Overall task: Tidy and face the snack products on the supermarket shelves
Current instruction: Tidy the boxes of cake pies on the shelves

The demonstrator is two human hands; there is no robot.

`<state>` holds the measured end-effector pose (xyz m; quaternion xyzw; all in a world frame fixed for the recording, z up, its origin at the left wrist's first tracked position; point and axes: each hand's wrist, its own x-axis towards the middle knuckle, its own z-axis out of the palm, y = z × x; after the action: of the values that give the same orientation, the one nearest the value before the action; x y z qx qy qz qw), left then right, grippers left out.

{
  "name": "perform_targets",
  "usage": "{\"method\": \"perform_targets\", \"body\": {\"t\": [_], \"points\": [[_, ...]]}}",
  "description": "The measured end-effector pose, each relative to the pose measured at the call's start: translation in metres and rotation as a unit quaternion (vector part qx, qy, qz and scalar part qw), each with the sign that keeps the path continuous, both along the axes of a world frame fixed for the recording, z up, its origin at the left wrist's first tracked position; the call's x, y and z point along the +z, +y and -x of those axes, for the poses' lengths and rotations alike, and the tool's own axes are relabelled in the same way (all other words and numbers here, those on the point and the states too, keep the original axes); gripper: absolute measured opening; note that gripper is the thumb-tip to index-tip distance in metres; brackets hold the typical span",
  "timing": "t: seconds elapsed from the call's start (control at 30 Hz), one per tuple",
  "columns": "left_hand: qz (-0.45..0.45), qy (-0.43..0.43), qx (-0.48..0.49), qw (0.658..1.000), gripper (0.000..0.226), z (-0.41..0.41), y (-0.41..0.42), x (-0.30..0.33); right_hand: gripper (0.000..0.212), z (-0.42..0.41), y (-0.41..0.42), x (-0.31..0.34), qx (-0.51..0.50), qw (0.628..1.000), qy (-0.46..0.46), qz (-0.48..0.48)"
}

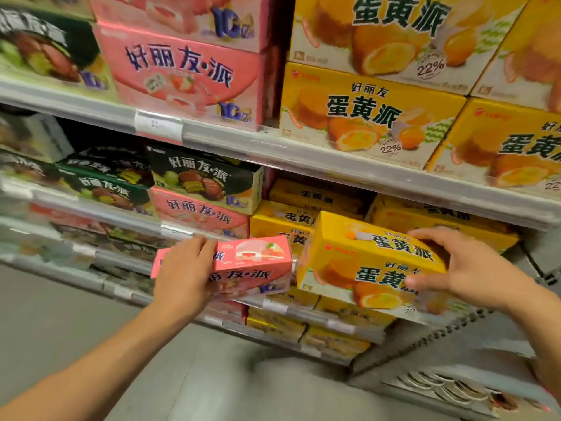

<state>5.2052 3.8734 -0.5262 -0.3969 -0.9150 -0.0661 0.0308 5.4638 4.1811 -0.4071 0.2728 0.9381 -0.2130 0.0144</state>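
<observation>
**Both hands on boxes, third shelf down**

I see my left hand point(185, 276) wrapped over the left end of a pink rectangular cardboard pie box point(243, 268), grip closed on it; box tilted, held out in front of the grey metal shelf edge point(274, 305). My right hand point(467, 268) clamps a yellow rectangular cardboard egg-yolk pie box point(364, 265), fingers over the top right, thumb on the front face. The two boxes sit just beside each other, nearly touching. More yellow boxes point(440, 217) stacked behind; dark green boxes point(200, 180) up left.
</observation>
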Motion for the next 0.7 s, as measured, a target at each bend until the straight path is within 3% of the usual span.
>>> {"method": "perform_targets", "body": {"t": [0.1,0.27,0.43,0.57,0.7], "points": [[0.003,-0.005,0.012,1.0,0.08,0.015,-0.028,-0.011,0.097,0.04,-0.019,-0.005,-0.024,0.996,0.041,-0.082],[-0.024,-0.024,0.009,0.999,0.08,0.035,-0.061,-0.015,0.079,0.102,-0.053,-0.024,-0.041,0.952,0.066,-0.295],[-0.039,-0.021,-0.001,0.999,0.085,0.056,-0.084,-0.015,0.061,0.133,-0.062,-0.037,-0.058,0.917,0.041,-0.392],[-0.041,-0.019,-0.019,0.999,0.082,0.074,-0.091,-0.012,0.053,0.149,-0.063,-0.045,-0.088,0.915,-0.012,-0.394],[-0.036,-0.013,-0.032,0.999,0.077,0.087,-0.095,-0.008,0.038,0.163,-0.057,-0.044,-0.117,0.94,-0.036,-0.318]]}}
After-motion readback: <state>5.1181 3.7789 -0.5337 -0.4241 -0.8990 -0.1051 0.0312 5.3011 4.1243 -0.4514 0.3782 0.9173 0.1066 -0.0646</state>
